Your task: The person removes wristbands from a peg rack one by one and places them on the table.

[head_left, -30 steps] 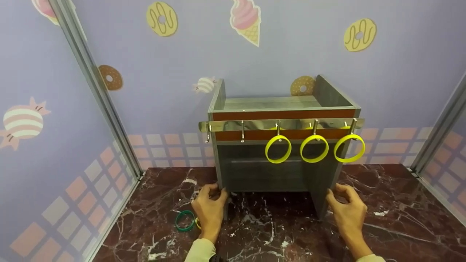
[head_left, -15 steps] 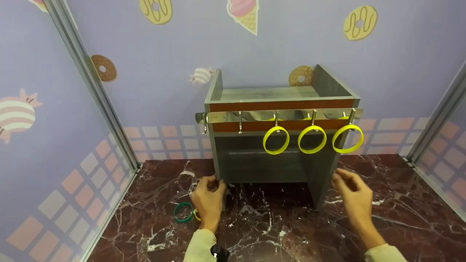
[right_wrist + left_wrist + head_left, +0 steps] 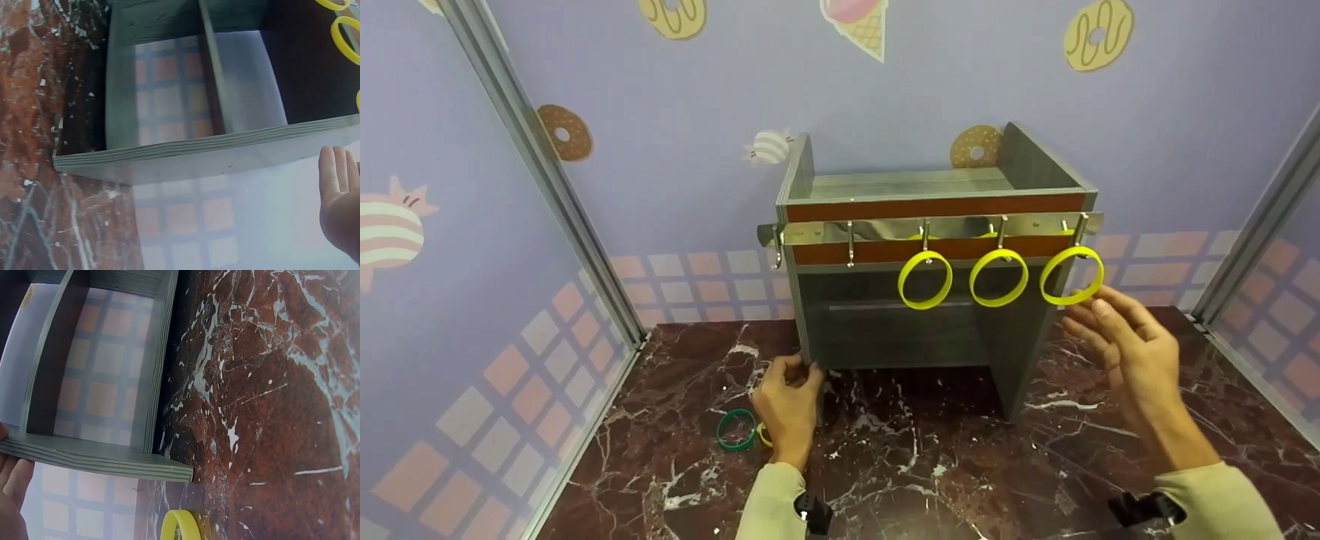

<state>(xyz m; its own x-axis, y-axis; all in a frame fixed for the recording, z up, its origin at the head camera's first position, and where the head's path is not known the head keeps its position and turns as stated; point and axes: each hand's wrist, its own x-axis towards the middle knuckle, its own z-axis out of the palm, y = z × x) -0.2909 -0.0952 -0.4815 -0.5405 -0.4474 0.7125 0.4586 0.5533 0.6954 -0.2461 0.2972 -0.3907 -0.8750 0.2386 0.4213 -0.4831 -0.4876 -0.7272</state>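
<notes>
A grey wooden shelf unit (image 3: 1026,360) stands on the marble-patterned table. Across its brown front runs a metal hook rail (image 3: 877,231). Three yellow rings hang from its right-hand hooks: one ring (image 3: 924,306) near the middle, a second ring (image 3: 997,304) beside it, and a third ring (image 3: 1061,301) at the right end. My left hand (image 3: 789,401) grips the lower front edge of the left side panel (image 3: 95,458). Raised beside the third ring, my right hand (image 3: 1144,360) has its fingers fairly straight and holds nothing; whether it touches the ring is unclear.
A green ring (image 3: 720,432) lies on the table left of my left hand. Another yellow ring (image 3: 189,527) lies by the unit's left panel, mostly hidden by that hand in the head view. Patterned walls (image 3: 900,97) close in the back and sides.
My right hand has let go of the right side panel and risen to the rightmost hanging ring. My left hand keeps its grip. The head view has tilted slightly downward.
</notes>
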